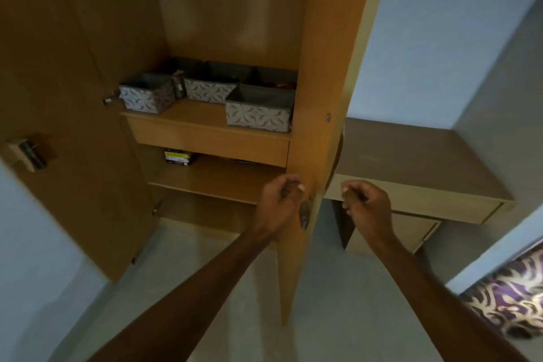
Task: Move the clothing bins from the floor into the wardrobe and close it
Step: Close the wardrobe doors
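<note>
Two hands flank the wardrobe's right door (320, 114): left hand (279, 203) and right hand (367, 206), both loosely curled, holding nothing. Behind that door, three patterned bins (258, 110) sit on one shelf (194, 117).

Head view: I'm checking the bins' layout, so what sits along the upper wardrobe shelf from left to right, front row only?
Left patterned bin → middle patterned bin → right patterned bin, nearest the shelf edge. Darker bins behind overlap, so I leave them out.

Dim room with pale blue walls (435, 47), grey floor (332, 303), a low wooden desk (411, 161) and patterned purple bedding (511, 300).
</note>
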Motion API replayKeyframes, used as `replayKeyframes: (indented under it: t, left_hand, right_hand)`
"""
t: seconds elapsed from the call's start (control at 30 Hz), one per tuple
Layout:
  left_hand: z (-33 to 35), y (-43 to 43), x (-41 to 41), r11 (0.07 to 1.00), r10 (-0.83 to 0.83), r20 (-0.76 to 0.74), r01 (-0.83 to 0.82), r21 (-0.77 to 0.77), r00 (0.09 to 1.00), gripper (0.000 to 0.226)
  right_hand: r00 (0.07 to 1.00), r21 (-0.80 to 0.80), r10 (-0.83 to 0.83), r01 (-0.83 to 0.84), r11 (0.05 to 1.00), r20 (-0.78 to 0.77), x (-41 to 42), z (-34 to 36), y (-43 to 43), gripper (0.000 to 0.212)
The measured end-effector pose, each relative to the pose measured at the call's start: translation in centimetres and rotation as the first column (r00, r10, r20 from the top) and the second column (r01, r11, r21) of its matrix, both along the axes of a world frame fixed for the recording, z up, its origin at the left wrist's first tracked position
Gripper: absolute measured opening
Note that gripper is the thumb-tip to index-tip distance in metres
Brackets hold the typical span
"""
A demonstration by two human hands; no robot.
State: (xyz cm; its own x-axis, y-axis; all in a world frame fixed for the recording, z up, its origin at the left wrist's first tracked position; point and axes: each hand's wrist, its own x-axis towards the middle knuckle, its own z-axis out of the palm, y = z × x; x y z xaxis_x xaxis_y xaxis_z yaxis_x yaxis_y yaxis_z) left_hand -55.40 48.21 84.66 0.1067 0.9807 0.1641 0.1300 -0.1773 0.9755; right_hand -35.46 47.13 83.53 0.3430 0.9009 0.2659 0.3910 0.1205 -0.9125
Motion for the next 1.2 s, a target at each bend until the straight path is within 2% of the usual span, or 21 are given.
replayKeyframes:
  t: [0.1,0.2,0.33,0.53,0.67,0.93,1.03,1.2]
  left_hand:
    - [1.9,0.5,3.5,0.998,0.037,0.008,-0.037,0.051,0.999,0.028]
    - [2.5,0.3,5.3,0.994,0.074,0.017,-0.075,0.077,0.997,0.027]
    - [1.6,-0.2,5.5,0.99,0.111,0.022,-0.112,0.083,0.994,0.03]
    - [1.4,-0.3,4.3,0.971,0.214,0.026,-0.216,0.108,0.976,0.032]
    - [1.5,-0.3,2.0,0.949,0.288,0.041,-0.291,0.118,0.957,0.022]
    - [0.9,2.5,-6.6,0.884,0.444,0.03,-0.443,0.151,0.896,0.03]
    - [0.9,4.1,-10.0,0.879,0.451,0.015,-0.448,0.164,0.892,0.035]
    - [1.8,8.4,-16.0,0.892,0.434,0.049,-0.436,0.117,0.9,0.033]
  right_hand:
    - [0.996,-0.043,0.09,-0.09,0.995,0.007,1.8,1.5,3.3,0.028]
    - [0.971,0.008,0.234,-0.234,0.972,0.054,1.4,3.0,4.6,0.035]
    - [0.952,0.039,0.302,-0.304,0.952,0.049,1.3,2.6,4.9,0.035]
    - [0.923,0.062,0.365,-0.374,0.925,0.125,0.6,2.1,6.3,0.031]
    - [0.903,0.061,0.419,-0.425,0.903,0.098,-1.7,2.4,7.3,0.025]
    - [0.873,0.05,0.477,-0.483,0.874,0.099,-10.9,2.4,11.0,0.024]
    - [0.858,0.074,0.499,-0.51,0.857,0.124,-14.7,2.5,12.6,0.015]
    - [0.877,0.054,0.451,-0.465,0.884,0.169,-21.3,2.9,16.2,0.016]
